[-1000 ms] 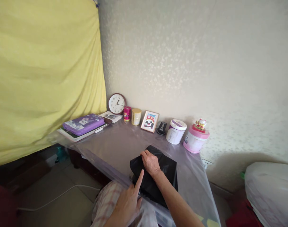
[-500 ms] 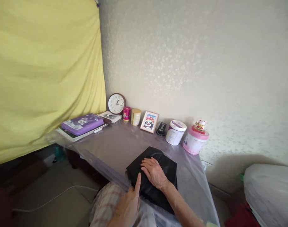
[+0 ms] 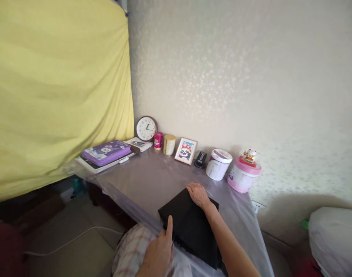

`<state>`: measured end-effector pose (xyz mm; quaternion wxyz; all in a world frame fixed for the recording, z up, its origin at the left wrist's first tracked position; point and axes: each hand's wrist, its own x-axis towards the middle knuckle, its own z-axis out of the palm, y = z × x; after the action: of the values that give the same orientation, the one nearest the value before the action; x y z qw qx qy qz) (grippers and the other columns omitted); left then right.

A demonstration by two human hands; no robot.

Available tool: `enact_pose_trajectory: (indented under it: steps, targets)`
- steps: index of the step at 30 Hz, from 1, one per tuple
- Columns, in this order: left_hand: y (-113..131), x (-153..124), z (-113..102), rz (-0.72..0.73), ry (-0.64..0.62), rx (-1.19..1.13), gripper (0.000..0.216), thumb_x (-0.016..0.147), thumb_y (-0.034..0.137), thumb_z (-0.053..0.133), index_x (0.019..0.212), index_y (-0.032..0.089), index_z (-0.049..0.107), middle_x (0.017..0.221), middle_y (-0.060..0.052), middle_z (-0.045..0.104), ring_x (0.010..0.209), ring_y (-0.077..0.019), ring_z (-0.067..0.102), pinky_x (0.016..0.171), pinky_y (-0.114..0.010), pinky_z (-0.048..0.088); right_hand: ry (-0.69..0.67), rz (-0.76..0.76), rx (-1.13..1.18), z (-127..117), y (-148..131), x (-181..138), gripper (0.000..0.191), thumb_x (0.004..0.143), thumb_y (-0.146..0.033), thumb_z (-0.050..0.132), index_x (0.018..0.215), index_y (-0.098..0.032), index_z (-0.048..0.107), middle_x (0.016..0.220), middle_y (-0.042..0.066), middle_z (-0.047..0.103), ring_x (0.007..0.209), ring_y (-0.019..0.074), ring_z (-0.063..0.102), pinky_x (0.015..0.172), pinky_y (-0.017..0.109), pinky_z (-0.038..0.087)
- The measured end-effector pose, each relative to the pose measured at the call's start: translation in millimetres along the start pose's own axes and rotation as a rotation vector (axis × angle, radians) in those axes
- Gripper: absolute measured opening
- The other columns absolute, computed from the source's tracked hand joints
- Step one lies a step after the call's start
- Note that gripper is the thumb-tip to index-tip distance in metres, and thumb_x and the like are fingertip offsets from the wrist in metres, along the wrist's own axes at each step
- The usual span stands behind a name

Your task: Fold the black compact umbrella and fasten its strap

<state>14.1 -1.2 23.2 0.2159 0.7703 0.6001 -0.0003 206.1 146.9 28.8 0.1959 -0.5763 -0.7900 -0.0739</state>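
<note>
A flat, folded black bag-like piece (image 3: 190, 227), its exact kind unclear, lies on the plastic-covered table near the front edge. My right hand (image 3: 198, 195) rests palm down across its far edge, fingers together and laid out over it. At the near left edge is my left hand (image 3: 161, 246), its index finger stretched along the top of the black piece. The other fingers are curled at that edge, partly hidden, and seem to grip it.
Along the wall stand a clock (image 3: 146, 128), a pink can (image 3: 158, 141), a cream jar (image 3: 169, 145), a framed panda picture (image 3: 186, 151), a black stand (image 3: 200, 159), a white tub (image 3: 218, 165) and a pink tub (image 3: 243, 177). A purple case (image 3: 106, 152) lies left.
My right hand has slid away from me, from the middle of the black piece to its far edge. The black surface looks flatter. My left hand stays at the near edge.
</note>
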Motion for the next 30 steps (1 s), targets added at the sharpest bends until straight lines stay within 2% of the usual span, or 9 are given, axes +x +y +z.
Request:
enact_pose_trajectory:
  steps: [2, 4, 7, 9, 13, 18, 30]
  targets:
    - [-1.6, 1.0, 1.4, 0.007, 0.005, -0.007, 0.068, 0.084, 0.006, 0.034, 0.147, 0.01, 0.006, 0.117, -0.017, 0.061, 0.093, -0.024, 0.064, 0.075, -0.029, 0.047, 0.053, 0.018, -0.003, -7.7, -6.6, -1.1, 0.027, 0.095, -0.022, 0.042, 0.102, -0.015, 0.067, 0.115, 0.013, 0.065, 0.112, 0.025, 0.056, 0.099, 0.044, 0.037]
    - [-4.1, 2.8, 4.3, 0.03, 0.016, -0.019, 0.068, 0.084, 0.006, 0.034, 0.147, 0.01, 0.007, 0.116, -0.017, 0.061, 0.094, -0.0243, 0.064, 0.077, -0.03, 0.046, 0.063, -0.085, 0.072, -15.9, -20.0, -7.1, 0.029, 0.097, -0.024, 0.039, 0.107, -0.016, 0.065, 0.116, 0.011, 0.065, 0.118, 0.0229, 0.052, 0.103, 0.041, 0.034]
    - [-7.5, 5.1, 9.0, 0.052, 0.029, -0.043, 0.069, 0.084, 0.008, 0.036, 0.147, 0.009, 0.008, 0.116, -0.018, 0.061, 0.095, -0.0251, 0.063, 0.079, -0.031, 0.046, -0.071, -0.333, 0.229, -21.2, -42.6, -20.0, 0.032, 0.098, -0.029, 0.036, 0.101, -0.02, 0.067, 0.101, 0.004, 0.07, 0.115, 0.0174, 0.054, 0.102, 0.033, 0.035]
    - [-8.5, 5.6, 11.1, 0.049, 0.036, -0.049, 0.069, 0.084, 0.008, 0.036, 0.147, 0.009, 0.008, 0.117, -0.018, 0.06, 0.095, -0.0246, 0.064, 0.079, -0.031, 0.046, -0.182, -0.38, 0.219, -18.2, -51.2, -25.0, 0.034, 0.099, -0.031, 0.036, 0.094, -0.021, 0.068, 0.093, 0.003, 0.072, 0.112, 0.017, 0.056, 0.102, 0.034, 0.033]
    - [-8.2, 5.2, 12.0, 0.047, 0.03, -0.026, 0.071, 0.083, 0.008, 0.038, 0.147, 0.011, 0.006, 0.118, -0.016, 0.06, 0.095, -0.0229, 0.063, 0.078, -0.029, 0.046, -0.278, -0.233, 0.004, -7.5, -44.9, -16.2, 0.037, 0.098, -0.033, 0.037, 0.089, -0.017, 0.069, 0.095, 0.007, 0.072, 0.104, 0.0185, 0.06, 0.103, 0.035, 0.03]
    - [-7.9, 5.5, 11.4, 0.05, 0.032, -0.021, 0.071, 0.083, 0.008, 0.038, 0.147, 0.01, 0.007, 0.117, -0.016, 0.061, 0.095, -0.0233, 0.063, 0.078, -0.03, 0.047, -0.293, -0.049, -0.122, -4.6, -25.1, 4.6, 0.041, 0.098, -0.032, 0.035, 0.091, -0.015, 0.071, 0.099, 0.013, 0.071, 0.103, 0.022, 0.06, 0.1, 0.035, 0.029]
    - [-11.4, 9.5, 16.1, 0.066, 0.05, -0.023, 0.072, 0.083, 0.009, 0.041, 0.147, 0.009, 0.007, 0.113, -0.017, 0.063, 0.093, -0.0243, 0.064, 0.077, -0.03, 0.048, -0.28, 0.024, -0.094, -3.5, -20.5, 4.9, 0.038, 0.097, -0.027, 0.035, 0.088, -0.017, 0.071, 0.098, 0.009, 0.072, 0.101, 0.0203, 0.061, 0.092, 0.03, 0.035]
